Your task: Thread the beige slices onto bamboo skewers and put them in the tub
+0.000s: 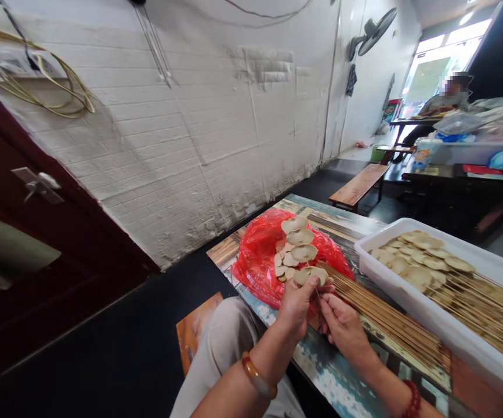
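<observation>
Several pale tan, thin oval slices [304, 253] are threaded one above another on a skewer that stands tilted away from me. My left hand [298, 302] is closed on the lowest slice, its thumb pressed over the edge. Just below, my right hand [340, 322] pinches the thin stick of the skewer. Behind the skewer an open red plastic bag [257, 255] holds more loose slices [283, 261]. A bundle of bare bamboo sticks [386, 319] lies on the table, running from the bag toward the right, beyond my right hand.
A white plastic tub [366, 258] with finished skewers [420, 258] stands right on the patterned table [321, 371]. A wooden bench [358, 186] is farther back. Another person [447, 101] sits at a far table beside a cluttered one. A brick-patterned wall [181, 133] runs left.
</observation>
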The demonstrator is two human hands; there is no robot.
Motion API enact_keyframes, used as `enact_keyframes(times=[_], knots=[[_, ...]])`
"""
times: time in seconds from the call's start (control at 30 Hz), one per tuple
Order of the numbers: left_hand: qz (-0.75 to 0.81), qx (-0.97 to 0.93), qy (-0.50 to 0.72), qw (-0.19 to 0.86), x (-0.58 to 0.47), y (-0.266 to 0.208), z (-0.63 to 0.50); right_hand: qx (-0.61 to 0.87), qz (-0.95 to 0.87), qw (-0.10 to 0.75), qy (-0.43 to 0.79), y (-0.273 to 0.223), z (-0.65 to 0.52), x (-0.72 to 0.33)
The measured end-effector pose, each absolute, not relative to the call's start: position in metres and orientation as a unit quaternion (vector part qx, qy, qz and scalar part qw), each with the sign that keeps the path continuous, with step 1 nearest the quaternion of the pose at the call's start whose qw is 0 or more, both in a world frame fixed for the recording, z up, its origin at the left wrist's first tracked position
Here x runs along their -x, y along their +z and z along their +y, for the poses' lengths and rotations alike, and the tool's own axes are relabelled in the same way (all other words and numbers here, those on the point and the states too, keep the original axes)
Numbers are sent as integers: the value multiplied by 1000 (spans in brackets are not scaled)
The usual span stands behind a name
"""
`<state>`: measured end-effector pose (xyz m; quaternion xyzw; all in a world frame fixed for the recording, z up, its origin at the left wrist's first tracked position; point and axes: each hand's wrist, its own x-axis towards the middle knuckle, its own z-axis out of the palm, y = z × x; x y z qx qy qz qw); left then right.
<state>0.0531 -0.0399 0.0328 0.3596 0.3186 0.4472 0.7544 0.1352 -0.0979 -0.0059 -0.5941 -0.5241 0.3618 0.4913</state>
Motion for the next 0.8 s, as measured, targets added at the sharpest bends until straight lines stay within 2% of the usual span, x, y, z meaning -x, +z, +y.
enact_keyframes(times=[0.27, 0.4, 0.8], knots=[[286, -374, 440, 765, -43, 31, -37, 585, -504, 507, 383, -3, -98, -136], [270, -337, 485, 761, -31, 40, -19, 559, -480, 526, 424, 0, -98, -135], [303, -343, 482, 747, -30, 59, 6, 545, -487, 498, 467, -6, -100, -135]])
